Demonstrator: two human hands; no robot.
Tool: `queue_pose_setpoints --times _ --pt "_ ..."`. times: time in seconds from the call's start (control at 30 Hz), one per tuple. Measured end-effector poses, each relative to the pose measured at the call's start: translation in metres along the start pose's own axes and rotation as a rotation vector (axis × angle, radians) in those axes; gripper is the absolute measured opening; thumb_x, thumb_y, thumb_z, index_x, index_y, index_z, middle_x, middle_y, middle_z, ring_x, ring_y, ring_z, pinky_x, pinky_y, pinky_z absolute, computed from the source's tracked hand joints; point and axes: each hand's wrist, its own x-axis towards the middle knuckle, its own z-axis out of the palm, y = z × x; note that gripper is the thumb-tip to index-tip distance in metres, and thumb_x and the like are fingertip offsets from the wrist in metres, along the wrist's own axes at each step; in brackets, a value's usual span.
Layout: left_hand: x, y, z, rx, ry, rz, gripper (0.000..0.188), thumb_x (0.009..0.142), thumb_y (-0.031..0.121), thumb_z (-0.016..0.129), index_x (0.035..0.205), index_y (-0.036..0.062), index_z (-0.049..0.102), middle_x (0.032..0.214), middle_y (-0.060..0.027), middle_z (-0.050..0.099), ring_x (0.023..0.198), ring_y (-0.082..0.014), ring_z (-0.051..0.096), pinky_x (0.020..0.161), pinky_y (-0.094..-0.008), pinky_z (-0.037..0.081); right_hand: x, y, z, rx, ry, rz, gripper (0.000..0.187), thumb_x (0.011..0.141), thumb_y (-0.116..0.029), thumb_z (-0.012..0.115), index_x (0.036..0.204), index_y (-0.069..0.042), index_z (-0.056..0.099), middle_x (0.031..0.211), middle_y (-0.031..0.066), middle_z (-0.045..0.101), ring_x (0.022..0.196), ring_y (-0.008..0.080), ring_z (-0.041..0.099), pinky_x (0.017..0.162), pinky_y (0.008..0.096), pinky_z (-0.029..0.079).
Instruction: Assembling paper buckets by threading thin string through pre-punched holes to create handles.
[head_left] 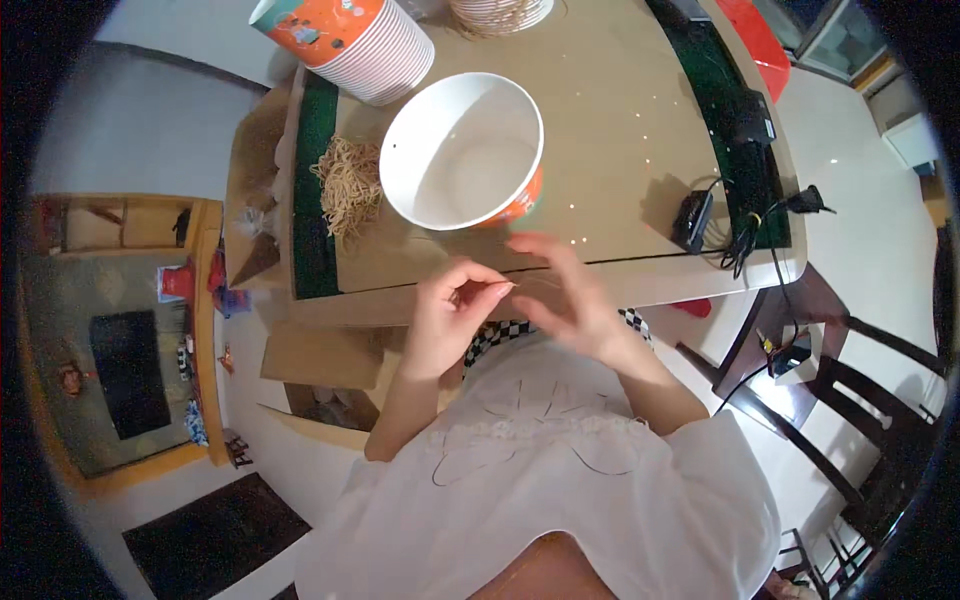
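Left grip (455, 305) is closed, thumb and forefinger tips meeting; whether it pinches anything, we cannot tell. Right grip (575, 305) stands open, fingers apart. Both are at the near edge of the bench (610, 120). We find the white-lined paper tub (415, 150) just beyond them, a tangle of tan strands (348, 190) beside it on the left, and room running right to a black adapter (692, 220)

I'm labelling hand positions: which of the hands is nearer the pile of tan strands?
Left. The left hand is below and to the right of the pile of tan strands in the picture; the right hand is farther off to the right.
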Motion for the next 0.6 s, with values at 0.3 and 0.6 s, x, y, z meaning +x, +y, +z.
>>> queue_pose_setpoints --times 0.3,0.6 --pt "0.012 0.025 0.005 0.050 0.103 0.118 0.005 0.083 0.000 0.067 0.087 0.0002 0.064 0.078 -0.0004 0.060 0.065 -0.0034 0.051 0.057 -0.0179 0.039 -0.007 0.000 0.009 0.341 0.216 0.240 0.007 0.085 -0.002 0.064 0.093 -0.001 0.063 0.066 -0.0023 0.050 0.058 0.0027 0.041 0.052 0.0195 0.036" --pt "0.083 0.050 0.008 0.279 0.221 0.350 0.010 0.084 0.002 0.061 0.093 -0.0012 0.065 0.082 -0.0076 0.064 0.069 -0.0138 0.059 0.063 -0.0250 0.046 0.041 0.022 -0.026 0.282 0.537 0.293 0.007 0.084 -0.010 0.066 0.086 -0.003 0.065 0.061 -0.0079 0.046 0.059 0.0009 0.042 0.052 0.0184 0.036"
